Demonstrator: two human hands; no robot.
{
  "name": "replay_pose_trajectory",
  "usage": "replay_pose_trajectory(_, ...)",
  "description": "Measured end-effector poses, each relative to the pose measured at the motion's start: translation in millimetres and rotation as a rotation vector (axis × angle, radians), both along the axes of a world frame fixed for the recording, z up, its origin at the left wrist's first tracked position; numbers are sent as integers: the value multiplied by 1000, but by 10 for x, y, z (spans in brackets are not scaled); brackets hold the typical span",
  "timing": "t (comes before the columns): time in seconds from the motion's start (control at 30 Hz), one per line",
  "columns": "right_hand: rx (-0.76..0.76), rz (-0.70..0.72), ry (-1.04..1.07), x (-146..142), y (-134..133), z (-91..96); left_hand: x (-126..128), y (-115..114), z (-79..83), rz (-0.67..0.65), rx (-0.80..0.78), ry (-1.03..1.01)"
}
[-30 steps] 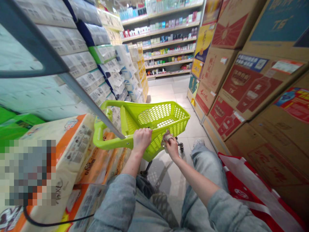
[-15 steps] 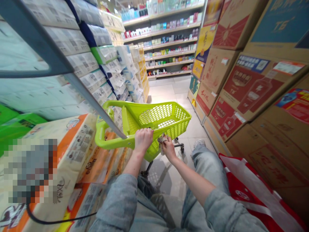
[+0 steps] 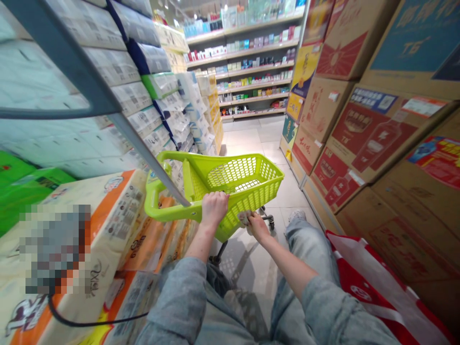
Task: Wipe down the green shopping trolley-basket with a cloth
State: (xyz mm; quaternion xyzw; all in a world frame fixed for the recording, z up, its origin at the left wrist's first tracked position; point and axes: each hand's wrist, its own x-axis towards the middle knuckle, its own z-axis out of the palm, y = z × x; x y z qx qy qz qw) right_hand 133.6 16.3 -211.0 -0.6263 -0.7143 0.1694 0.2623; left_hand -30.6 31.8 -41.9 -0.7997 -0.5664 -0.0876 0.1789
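A lime-green shopping cart (image 3: 247, 201) with a perforated basket stands in front of me, its handle loop toward the left. My left hand (image 3: 214, 208) is closed over the near rim of the basket. Lower and to the right, my right hand (image 3: 258, 226) grips a crumpled greyish cloth (image 3: 246, 218) against the outer side wall of the basket. Part of the cloth is hidden under the fingers. A grey pole (image 3: 154, 160) slants down to the cart's rim, left of my left hand.
Stacked tissue packs (image 3: 108, 215) line the left side, with a pixelated object and black cable on top. Cardboard cartons (image 3: 373, 129) rise on the right. A red bag (image 3: 366, 292) lies by my leg. Stocked shelves (image 3: 251, 62) stand at the aisle's far end.
My right hand and the cloth have moved slightly down and right along the basket's side. My left hand keeps its hold on the rim. The view has shifted a little.
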Motion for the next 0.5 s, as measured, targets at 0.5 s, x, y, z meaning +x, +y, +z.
replay_pose_trajectory(0.5, 520, -131, 464, -203, 208, 741, 5, 13, -26, -25, 35, -18)
